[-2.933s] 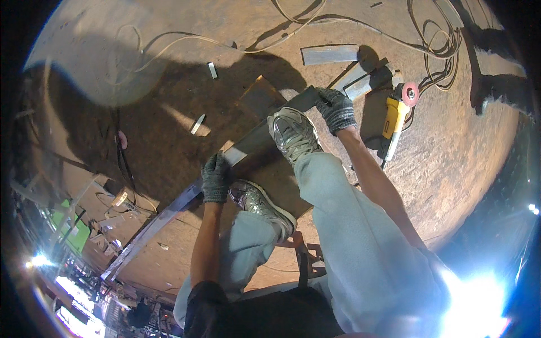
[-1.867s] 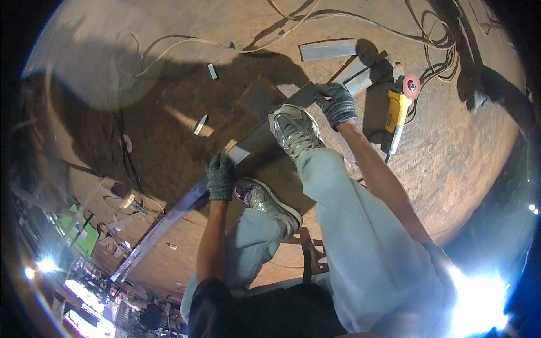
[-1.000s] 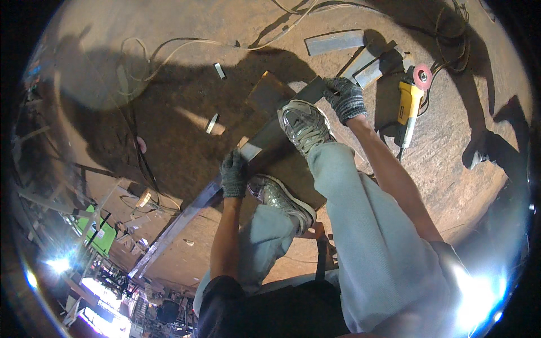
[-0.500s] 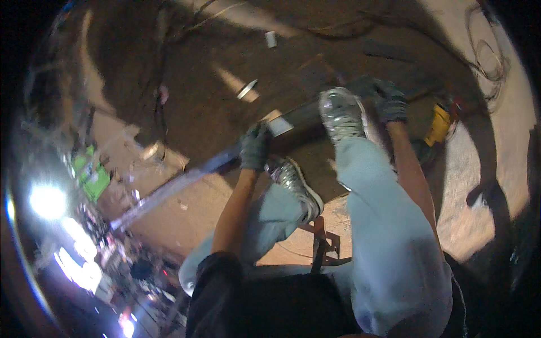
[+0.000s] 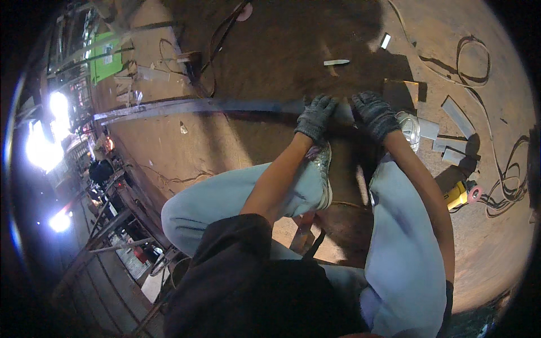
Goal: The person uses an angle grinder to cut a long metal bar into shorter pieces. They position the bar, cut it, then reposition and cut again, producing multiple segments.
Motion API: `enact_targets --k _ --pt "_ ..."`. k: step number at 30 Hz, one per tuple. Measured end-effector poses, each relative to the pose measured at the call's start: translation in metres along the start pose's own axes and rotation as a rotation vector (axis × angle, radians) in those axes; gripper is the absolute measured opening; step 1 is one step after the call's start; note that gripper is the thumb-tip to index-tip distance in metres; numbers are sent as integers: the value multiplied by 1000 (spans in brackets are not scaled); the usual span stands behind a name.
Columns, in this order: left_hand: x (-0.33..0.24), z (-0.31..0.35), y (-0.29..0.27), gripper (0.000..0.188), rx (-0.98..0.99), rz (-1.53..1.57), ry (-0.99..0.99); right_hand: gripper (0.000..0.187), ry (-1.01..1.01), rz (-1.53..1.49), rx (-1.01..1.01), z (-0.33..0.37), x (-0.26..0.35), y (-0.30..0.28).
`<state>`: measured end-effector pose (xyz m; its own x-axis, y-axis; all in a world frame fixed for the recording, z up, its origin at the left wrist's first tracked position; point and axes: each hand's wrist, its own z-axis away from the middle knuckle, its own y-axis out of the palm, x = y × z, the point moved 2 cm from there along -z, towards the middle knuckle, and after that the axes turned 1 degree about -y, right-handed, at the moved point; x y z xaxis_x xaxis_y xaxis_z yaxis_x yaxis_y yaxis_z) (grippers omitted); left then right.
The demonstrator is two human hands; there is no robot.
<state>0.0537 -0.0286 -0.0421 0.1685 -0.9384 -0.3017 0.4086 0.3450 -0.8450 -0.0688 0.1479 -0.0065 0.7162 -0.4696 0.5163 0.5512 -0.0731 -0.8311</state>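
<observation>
A long, narrow metal bar (image 5: pixel 236 106) stretches from the far left to my hands, and I have it near its right end. My left hand (image 5: pixel 316 117), in a grey knit glove, is closed around the bar above my left shoe (image 5: pixel 322 169). Just to the right, my right hand (image 5: pixel 376 114), gloved alike, curls its fingers at the bar's end. A short stretch of bar shows between the two hands. The undersides of both grips are hidden. My right shoe (image 5: pixel 410 130) is partly covered by my right forearm.
A yellow angle grinder (image 5: pixel 455 196) with a pinkish disc lies at the right, near coiled cable (image 5: pixel 510 180). Several flat metal pieces (image 5: pixel 458 116) lie beyond it. A pointed metal strip (image 5: pixel 336 62) lies ahead. At the left are a green sheet (image 5: pixel 105 59) and bright lights (image 5: pixel 45 147).
The bar has gone from slanting to nearly level across the view. My right hand has come in close beside my left. The whole view has turned and shifted.
</observation>
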Motion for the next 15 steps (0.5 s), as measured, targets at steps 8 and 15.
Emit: enact_targets --k 8,15 --pt "5 -9 0 57 15 86 34 45 61 117 75 -13 5 41" --pt "-4 -61 -77 37 179 80 -118 38 102 54 31 -15 4 44"
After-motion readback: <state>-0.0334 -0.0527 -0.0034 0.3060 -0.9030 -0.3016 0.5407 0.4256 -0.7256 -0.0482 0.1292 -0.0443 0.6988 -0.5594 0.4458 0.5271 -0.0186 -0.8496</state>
